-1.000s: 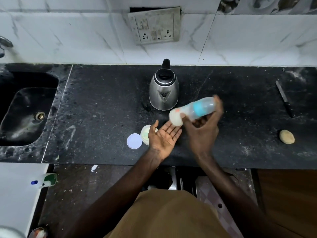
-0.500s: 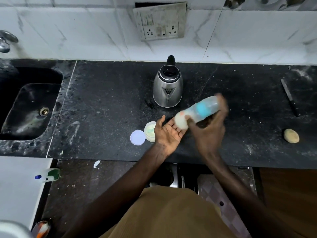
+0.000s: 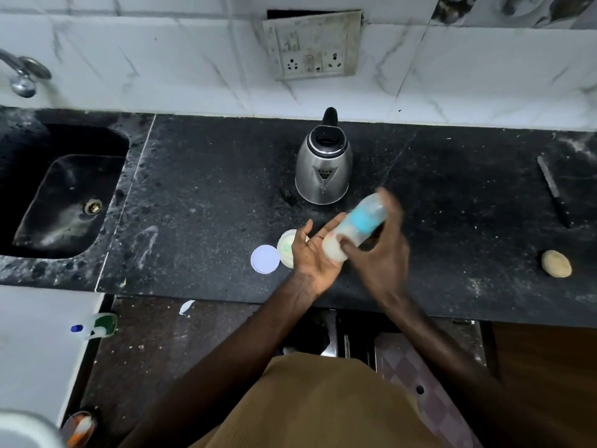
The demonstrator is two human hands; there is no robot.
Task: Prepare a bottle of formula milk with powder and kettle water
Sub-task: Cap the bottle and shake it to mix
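My right hand (image 3: 378, 253) grips a clear baby bottle (image 3: 357, 227) with a blue label, tilted with its capped end down to the left. That end rests against the palm of my left hand (image 3: 315, 253), which is held flat with fingers apart. The bottle and right hand are motion-blurred. A steel kettle (image 3: 324, 163) with a black handle stands just behind on the black counter (image 3: 210, 195). An open round powder tub (image 3: 286, 248) sits partly hidden behind my left hand, its white lid (image 3: 265, 259) lying beside it.
A dark sink (image 3: 64, 189) with a tap is at the left. A knife (image 3: 552, 190) and a pale round lump (image 3: 556, 263) lie at the right end of the counter. A wall socket plate (image 3: 311, 43) hangs above the kettle.
The right hand has swung the bottle down and left until its capped end meets the left palm; it also stands steeper. The left hand has stayed roughly in place.
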